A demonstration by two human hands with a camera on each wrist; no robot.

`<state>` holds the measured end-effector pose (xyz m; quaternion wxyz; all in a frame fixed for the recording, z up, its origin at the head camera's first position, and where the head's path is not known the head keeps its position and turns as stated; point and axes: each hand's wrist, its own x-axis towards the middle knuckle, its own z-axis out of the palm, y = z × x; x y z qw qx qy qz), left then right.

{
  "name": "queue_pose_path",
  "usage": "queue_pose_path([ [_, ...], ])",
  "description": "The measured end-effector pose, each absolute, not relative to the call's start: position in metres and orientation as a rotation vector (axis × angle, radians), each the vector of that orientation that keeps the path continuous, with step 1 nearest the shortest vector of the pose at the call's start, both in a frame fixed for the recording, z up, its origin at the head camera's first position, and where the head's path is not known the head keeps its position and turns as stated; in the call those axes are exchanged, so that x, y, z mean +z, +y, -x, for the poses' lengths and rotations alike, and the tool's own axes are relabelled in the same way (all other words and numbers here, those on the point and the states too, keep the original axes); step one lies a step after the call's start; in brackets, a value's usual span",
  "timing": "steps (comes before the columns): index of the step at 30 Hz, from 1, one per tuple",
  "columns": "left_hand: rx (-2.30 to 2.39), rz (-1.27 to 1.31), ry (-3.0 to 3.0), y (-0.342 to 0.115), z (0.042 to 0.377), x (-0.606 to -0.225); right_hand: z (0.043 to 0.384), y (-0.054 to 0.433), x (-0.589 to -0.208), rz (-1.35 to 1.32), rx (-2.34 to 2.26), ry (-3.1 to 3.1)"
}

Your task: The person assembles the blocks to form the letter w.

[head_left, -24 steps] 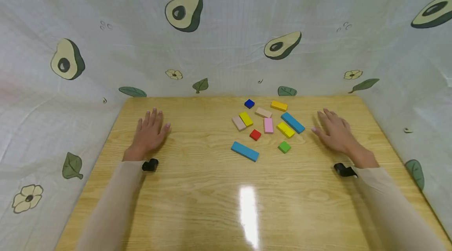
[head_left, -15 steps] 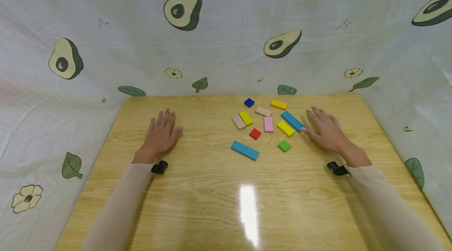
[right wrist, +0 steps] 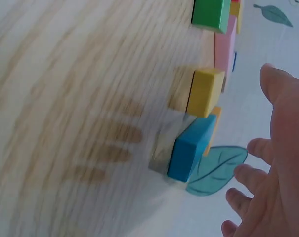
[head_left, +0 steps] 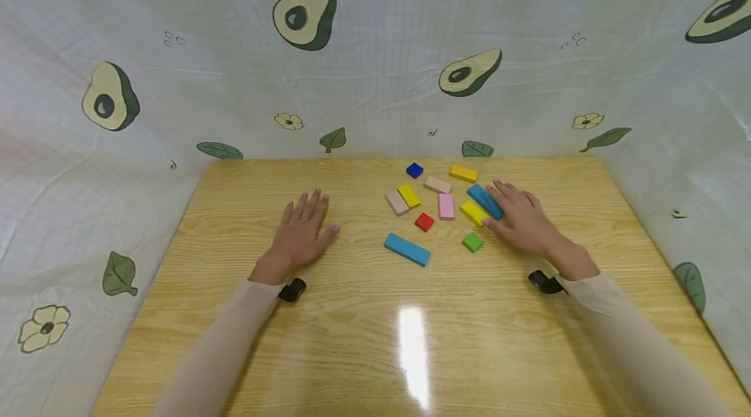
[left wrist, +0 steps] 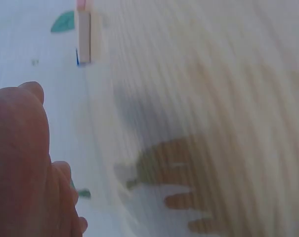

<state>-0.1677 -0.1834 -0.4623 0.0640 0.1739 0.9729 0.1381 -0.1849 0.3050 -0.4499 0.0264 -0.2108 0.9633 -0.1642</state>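
Note:
In the head view my left hand is held over the table left of the blocks, fingers straight and spread, holding nothing. My right hand hovers at the right side of the group, fingers extended. It overlaps a long blue block, and its thumb tip overlaps the end of a yellow block. The right wrist view shows the hand apart from the blue block and the yellow block. A green block lies just left of the right thumb.
Several more blocks lie flat nearby: a second long blue block, a red block, a pink block, a dark blue block and an orange block. The wooden table ends at a patterned cloth behind and beside it.
Both hands have moved inward: the left hand to the right and slightly nearer, the right hand to the left until it overlaps the long blue block. The blocks have not moved.

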Motion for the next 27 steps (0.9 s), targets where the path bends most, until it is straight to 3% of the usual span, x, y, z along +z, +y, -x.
queue_pose_path([
  [16,0.389,-0.724,2.903,-0.121,0.145,-0.465,0.181,0.277,-0.452,0.783,-0.485,2.967],
  [27,0.338,-0.726,2.87,-0.092,0.133,-0.469,0.184,0.26,-0.449,0.835,-0.449,2.957],
])
